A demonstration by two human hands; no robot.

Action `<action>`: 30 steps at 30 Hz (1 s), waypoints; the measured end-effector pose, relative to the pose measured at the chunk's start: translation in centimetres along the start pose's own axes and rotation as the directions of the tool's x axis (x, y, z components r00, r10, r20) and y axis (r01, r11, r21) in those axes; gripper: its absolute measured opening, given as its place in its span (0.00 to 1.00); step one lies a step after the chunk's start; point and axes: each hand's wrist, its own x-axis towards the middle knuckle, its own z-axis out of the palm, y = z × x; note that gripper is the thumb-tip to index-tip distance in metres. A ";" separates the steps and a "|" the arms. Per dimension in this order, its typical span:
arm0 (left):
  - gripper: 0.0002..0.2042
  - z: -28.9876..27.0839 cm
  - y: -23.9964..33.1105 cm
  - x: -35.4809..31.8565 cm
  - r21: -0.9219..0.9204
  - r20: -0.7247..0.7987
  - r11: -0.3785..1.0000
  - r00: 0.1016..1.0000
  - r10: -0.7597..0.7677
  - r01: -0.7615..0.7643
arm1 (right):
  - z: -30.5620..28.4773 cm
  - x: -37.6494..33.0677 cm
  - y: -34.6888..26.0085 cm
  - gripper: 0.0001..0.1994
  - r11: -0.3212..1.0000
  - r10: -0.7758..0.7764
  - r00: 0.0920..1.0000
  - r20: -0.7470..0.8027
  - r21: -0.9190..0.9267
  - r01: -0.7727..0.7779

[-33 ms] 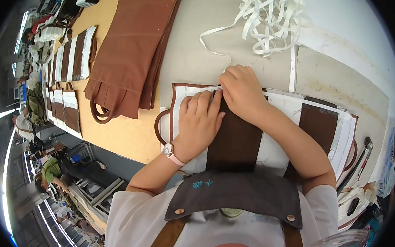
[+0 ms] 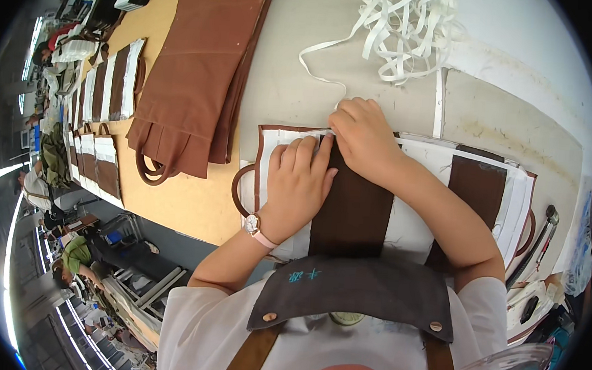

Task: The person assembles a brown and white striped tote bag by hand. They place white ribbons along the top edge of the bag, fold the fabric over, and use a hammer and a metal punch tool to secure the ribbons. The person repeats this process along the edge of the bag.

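A bag piece (image 2: 351,222) with brown and white bands and a brown edge lies flat in front of me. Brown loop handles stick out at its left and right ends. My left hand (image 2: 296,181) rests flat on its left part, fingers stretched toward the far edge. Beside it, my right hand (image 2: 361,135) is closed in a pinch at that far edge. A narrow white tape (image 2: 321,77) runs from a tangled heap (image 2: 413,36) down into my right hand's fingers. The fingertips partly hide where tape and edge meet.
Folded brown bags with handles (image 2: 197,77) are stacked on the table to the left. More striped bag pieces (image 2: 109,89) lie beyond them. A cutter (image 2: 540,240) and other small tools lie at the right. A person in green (image 2: 78,256) works at the lower left.
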 end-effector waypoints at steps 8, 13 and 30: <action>0.27 0.1 -2.5 0.5 -0.100 -0.041 0.994 0.998 -0.038 0.033 | -2.0 -0.4 0.6 0.04 0.882 -0.414 0.895 0.167 -0.170 0.440; 0.25 0.2 -2.1 -0.2 0.047 -0.004 0.999 1.000 -0.011 0.012 | -2.3 -1.2 -0.9 0.04 0.814 -0.379 0.891 0.248 -0.369 0.449; 0.24 1.5 1.2 0.3 0.024 -0.022 1.000 1.000 0.003 -0.002 | -4.0 -2.1 1.0 0.08 0.995 0.103 0.989 0.107 0.002 -0.104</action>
